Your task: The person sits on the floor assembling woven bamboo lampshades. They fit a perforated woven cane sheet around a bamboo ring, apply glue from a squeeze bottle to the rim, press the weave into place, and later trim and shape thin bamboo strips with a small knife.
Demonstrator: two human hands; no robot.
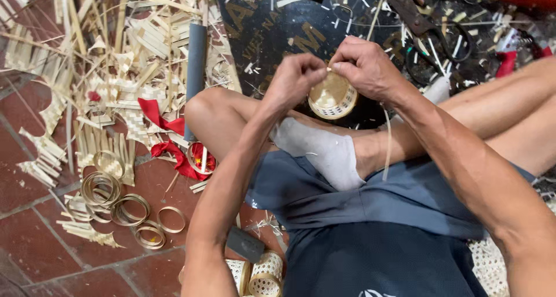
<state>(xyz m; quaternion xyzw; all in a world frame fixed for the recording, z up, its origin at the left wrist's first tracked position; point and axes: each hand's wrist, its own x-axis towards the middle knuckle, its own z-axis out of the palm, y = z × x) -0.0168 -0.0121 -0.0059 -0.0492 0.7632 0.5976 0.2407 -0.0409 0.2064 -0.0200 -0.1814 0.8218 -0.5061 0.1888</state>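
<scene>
Here, a person is sitting cross-legged on a brick-red tiled floor (35, 245), and both hands are working at a small woven bamboo basket (332, 98) held up over the crossed legs, just above a grey sock (324, 149). The left hand (295, 80) is closing its fingertips together against the basket's upper left rim, pinching there (what exactly lies between the fingertips is too small to tell). The right hand (368, 65) is curling over the rim from the top right, its fingers pressing down on the edge and gripping the basket. A thin bamboo strip (387, 143) is hanging down from below the right hand, running across the shin.

A heap of bamboo strips and woven offcuts (116, 54) is lying across the floor on the left, with a grey tube (196, 59) standing out among it. Red ribbon pieces (168, 138) are lying beside the knee. Nearer the lower left, several bamboo rings (124, 207) are resting on the tiles, some overlapping. Two more small woven baskets (258, 274) are sitting at the bottom edge, beside the dark blue shorts (370, 239). A dark printed sheet (278, 25) is covering the floor ahead, and black scissors (434, 33) are lying on it at the upper right, near a red-handled tool (509, 59).
</scene>
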